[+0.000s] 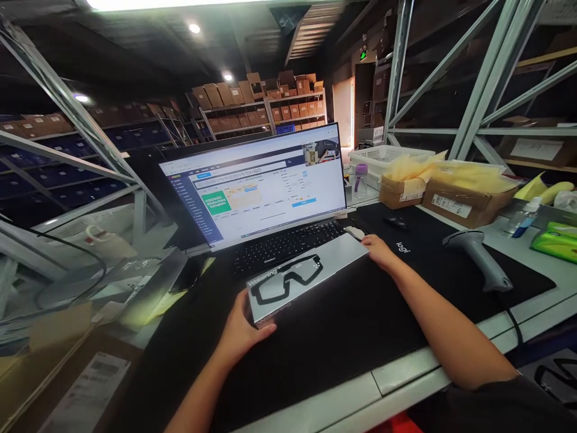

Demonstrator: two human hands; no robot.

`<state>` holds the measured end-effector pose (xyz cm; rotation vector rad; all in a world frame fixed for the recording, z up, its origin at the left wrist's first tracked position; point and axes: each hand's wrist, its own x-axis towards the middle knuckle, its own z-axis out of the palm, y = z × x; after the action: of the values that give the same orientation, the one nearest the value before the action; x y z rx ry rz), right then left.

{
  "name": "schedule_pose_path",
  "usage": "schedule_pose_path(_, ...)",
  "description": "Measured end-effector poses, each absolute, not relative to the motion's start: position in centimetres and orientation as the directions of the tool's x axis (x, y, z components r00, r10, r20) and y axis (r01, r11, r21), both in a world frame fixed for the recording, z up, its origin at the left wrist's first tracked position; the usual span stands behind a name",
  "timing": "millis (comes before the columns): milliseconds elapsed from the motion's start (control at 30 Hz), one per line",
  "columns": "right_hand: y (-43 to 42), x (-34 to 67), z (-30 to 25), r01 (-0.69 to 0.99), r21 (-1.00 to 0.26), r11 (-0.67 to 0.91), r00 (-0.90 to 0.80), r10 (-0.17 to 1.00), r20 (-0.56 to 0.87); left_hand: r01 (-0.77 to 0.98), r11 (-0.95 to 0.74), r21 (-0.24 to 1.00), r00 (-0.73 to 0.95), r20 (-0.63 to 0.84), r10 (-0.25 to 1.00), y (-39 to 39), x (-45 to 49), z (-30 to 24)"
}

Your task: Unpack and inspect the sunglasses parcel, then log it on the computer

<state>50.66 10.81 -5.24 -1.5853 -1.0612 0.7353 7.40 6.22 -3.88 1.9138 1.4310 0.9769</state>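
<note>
A flat grey product box (306,270) printed with black goggles and the word "Wakening" lies on a black desk mat (342,337), just in front of a black keyboard (283,243). My left hand (243,331) grips the box's near left end, fingers curled round its edge. At the box's far right end my right hand (378,249) holds the corner, fingers closed on it. A lit monitor (256,186) showing a web form stands behind the keyboard.
A grey handheld barcode scanner (478,252) lies on the mat at right, beside a black mouse (396,224). Cardboard boxes (464,201) with yellow bags, a white basket (387,156) and a spray bottle (523,218) stand behind. Cartons and papers (85,391) sit at left. Metal racking surrounds the desk.
</note>
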Motion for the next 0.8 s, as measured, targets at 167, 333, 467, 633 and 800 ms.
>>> schedule_pose_path(167,10.2,51.2,-5.7,0.200,-0.970,-0.137,0.325,0.944,-0.066,0.486,-0.263,0.834,0.149,0.217,0.965,7.2,5.3,-3.4)
schedule_pose_path(333,10.3,50.4,-6.5,0.184,-0.959,-0.217,0.268,0.949,-0.164,0.381,-0.226,0.896,0.078,0.213,0.974,7.6,3.1,-1.6)
schedule_pose_path(467,10.4,50.2,-6.8,0.184,-0.953,-0.240,0.261,0.947,-0.188,0.316,-0.222,0.922,0.010,0.231,0.973,7.5,1.9,-0.5)
schedule_pose_path(633,10.2,49.9,-6.7,0.186,-0.949,-0.256,0.244,0.947,-0.207,0.145,-0.198,0.970,-0.179,0.222,0.958,7.2,-2.0,1.0)
schedule_pose_path(800,9.5,50.0,-5.1,0.195,-0.950,-0.242,0.169,0.963,-0.211,0.084,-0.305,0.949,-0.214,0.316,0.924,6.7,-4.7,2.9)
